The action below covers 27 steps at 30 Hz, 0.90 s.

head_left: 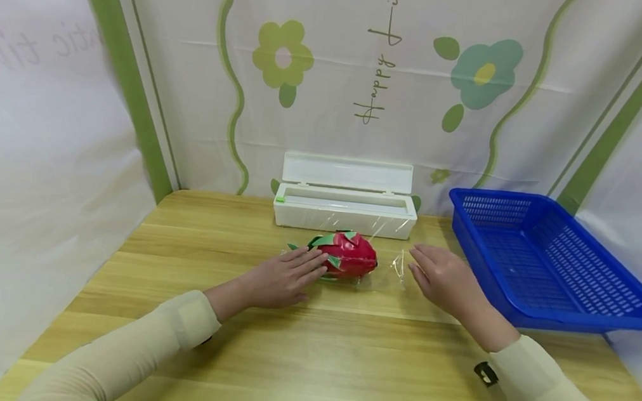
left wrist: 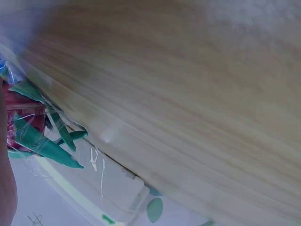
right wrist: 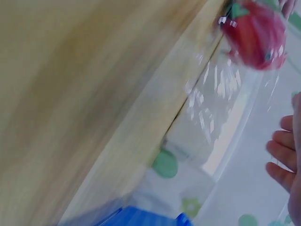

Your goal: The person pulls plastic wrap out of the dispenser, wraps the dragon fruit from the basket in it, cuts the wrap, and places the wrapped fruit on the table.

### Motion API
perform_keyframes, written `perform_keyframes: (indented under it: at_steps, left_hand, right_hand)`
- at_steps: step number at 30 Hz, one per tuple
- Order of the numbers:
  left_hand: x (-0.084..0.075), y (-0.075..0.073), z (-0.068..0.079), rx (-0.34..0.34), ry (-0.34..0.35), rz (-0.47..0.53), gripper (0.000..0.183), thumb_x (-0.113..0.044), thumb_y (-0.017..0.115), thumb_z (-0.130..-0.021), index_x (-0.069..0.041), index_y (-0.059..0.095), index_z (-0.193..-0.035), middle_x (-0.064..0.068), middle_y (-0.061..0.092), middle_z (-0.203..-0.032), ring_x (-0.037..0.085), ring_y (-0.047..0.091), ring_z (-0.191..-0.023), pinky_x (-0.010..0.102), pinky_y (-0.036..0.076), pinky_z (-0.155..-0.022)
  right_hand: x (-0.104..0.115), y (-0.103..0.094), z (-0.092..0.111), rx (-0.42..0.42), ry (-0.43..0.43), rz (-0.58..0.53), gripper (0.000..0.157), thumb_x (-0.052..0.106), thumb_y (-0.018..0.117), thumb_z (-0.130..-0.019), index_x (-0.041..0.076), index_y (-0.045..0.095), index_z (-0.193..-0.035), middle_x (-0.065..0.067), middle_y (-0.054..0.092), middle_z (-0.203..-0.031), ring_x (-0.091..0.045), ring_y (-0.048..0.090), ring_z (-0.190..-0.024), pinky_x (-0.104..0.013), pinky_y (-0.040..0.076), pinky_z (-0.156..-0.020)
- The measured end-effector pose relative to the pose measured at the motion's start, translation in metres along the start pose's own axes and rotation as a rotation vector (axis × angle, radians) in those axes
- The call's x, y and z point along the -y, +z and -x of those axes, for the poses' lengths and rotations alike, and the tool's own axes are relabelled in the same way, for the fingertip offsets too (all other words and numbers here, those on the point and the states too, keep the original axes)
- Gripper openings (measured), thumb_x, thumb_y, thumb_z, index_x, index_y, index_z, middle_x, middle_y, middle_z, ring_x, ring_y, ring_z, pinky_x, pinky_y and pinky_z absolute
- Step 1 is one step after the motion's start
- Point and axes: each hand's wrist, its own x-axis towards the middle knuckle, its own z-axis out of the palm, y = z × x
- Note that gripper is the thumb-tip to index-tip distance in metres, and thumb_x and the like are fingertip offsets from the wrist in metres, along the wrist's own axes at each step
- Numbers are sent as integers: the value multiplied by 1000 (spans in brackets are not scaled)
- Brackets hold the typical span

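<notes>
A red dragon fruit (head_left: 355, 257) with green leafy scales lies on the table, with clear cling film (head_left: 398, 266) over and around it. My left hand (head_left: 285, 277) rests its straight fingers on the leafy left end of the fruit. To the right of the fruit, my right hand (head_left: 444, 280) is raised beside the loose film, fingertips close to its edge. In the right wrist view its fingers (right wrist: 283, 155) are lightly bent and slightly apart, with nothing gripped between them. Green leaf tips (left wrist: 47, 146) stick out under the film in the left wrist view.
Behind the fruit stands a white cling film box (head_left: 348, 222) with its lid (head_left: 348, 173) raised. A blue plastic basket (head_left: 496, 292) sits at the right side of the wooden table (head_left: 306, 365). A printed curtain (head_left: 328, 118) hangs along the back.
</notes>
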Motion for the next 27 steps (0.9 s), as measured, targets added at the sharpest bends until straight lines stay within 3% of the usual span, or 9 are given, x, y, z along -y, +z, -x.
perform_keyframes:
  at_steps: [5, 13, 18, 24, 27]
  left_hand:
    - [0, 0, -1, 3, 5, -20, 68, -45, 52, -85, -2, 34, -134, 17, 25, -140, 30, 21, -128, 42, 17, -103]
    - [-1, 0, -1, 2, 4, -26, 69, -45, 52, -84, -2, 33, -135, 17, 24, -140, 30, 22, -128, 42, 16, -104]
    - [-1, 1, 1, -13, 4, -30, 69, -45, 52, -84, -2, 34, -134, 17, 26, -140, 30, 23, -128, 42, 17, -103]
    - [-1, 3, 2, -33, 0, -30, 71, -46, 53, -83, -1, 33, -135, 17, 28, -139, 31, 22, -128, 43, 19, -103]
    - [0, 4, 1, -40, 0, -30, 72, -45, 54, -83, -1, 32, -135, 18, 29, -138, 31, 21, -128, 43, 19, -103]
  right_hand:
    - [21, -2, -7, -121, -131, -68, 33, 20, 49, -87, -5, 62, -105, -19, 61, -102, -33, 58, -92, -47, 47, -76]
    - [46, 10, -10, -135, -261, -88, 33, 19, 48, -88, -4, 62, -107, -18, 60, -106, -31, 59, -93, -46, 47, -76]
    - [51, 20, -10, -59, -294, -110, 34, 21, 47, -89, -4, 61, -109, -18, 59, -107, -30, 58, -95, -45, 46, -78]
    - [47, 26, -10, 74, -240, -69, 44, 28, 35, -94, -4, 58, -112, -19, 56, -113, -31, 53, -103, -45, 44, -82]
    - [43, 28, -10, 120, -214, -55, 42, 28, 39, -93, -4, 57, -114, -19, 54, -116, -31, 52, -105, -44, 43, -83]
